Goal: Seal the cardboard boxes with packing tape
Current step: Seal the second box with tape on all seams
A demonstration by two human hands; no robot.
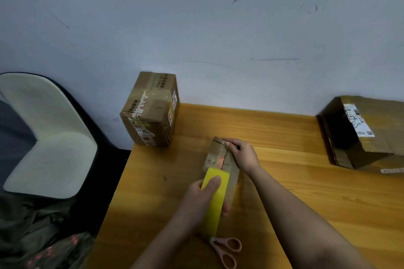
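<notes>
A small cardboard box lies in the middle of the wooden table. My left hand grips a yellow roll of packing tape, held edge-on against the near end of the box. My right hand rests on the far right top edge of the box, its fingertips pressing the tape end down at the far corner.
A taped cardboard box stands at the table's far left corner by the wall. A larger, dark box lies at the right edge. Pink-handled scissors lie near the front. A pale chair stands left of the table.
</notes>
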